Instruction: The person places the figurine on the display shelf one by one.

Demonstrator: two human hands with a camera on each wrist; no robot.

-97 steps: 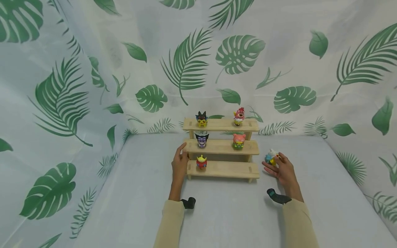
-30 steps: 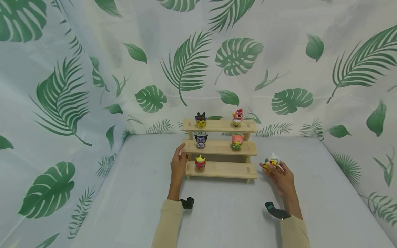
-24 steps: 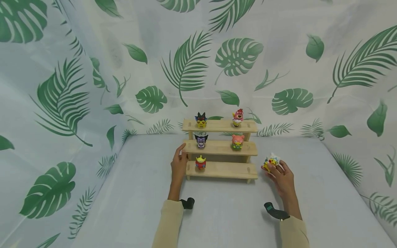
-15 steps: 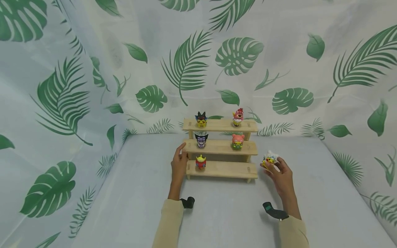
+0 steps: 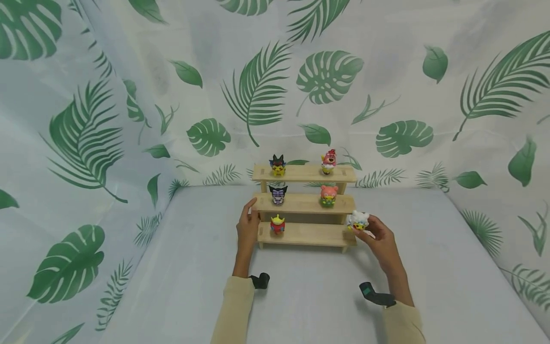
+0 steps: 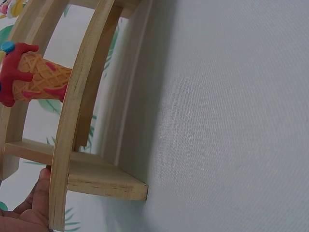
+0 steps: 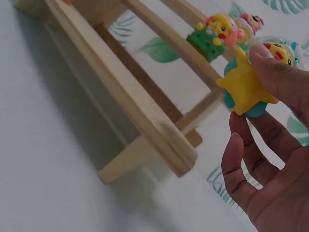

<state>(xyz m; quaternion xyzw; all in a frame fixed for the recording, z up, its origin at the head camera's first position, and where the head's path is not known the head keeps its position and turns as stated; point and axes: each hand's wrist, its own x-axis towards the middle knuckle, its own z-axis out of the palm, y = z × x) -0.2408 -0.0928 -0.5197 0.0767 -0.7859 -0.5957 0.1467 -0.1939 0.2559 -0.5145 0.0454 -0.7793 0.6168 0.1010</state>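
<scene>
My right hand (image 5: pixel 380 241) pinches a small toy figurine (image 5: pixel 358 220) with a white fluffy top and a yellow face, over the right end of the lowest tier. In the right wrist view, the figurine's yellow star-shaped underside (image 7: pixel 246 89) faces the camera, thumb on one side and fingers on the other. At the left end of the three-tier wooden stand (image 5: pixel 307 235), my left hand (image 5: pixel 248 229) touches the side, its index finger reaching up to the middle tier. A figurine with a red body and yellow three-pointed top (image 5: pixel 277 225) stands on the lowest tier's left.
The middle tier holds a purple-and-black figurine (image 5: pixel 278 195) and a pink-hooded one (image 5: pixel 328 196). On the top tier stand a dark-eared yellow figurine (image 5: pixel 278 166) and a pink-and-red one (image 5: pixel 328 162). A leaf-print sheet (image 5: pixel 206 95) hangs behind the white tabletop (image 5: pixel 193 263).
My right hand has picked up the white-topped figurine from beside the stand, turned it, and carried it left to the lowest tier's right end. My left hand stays at the stand's side.
</scene>
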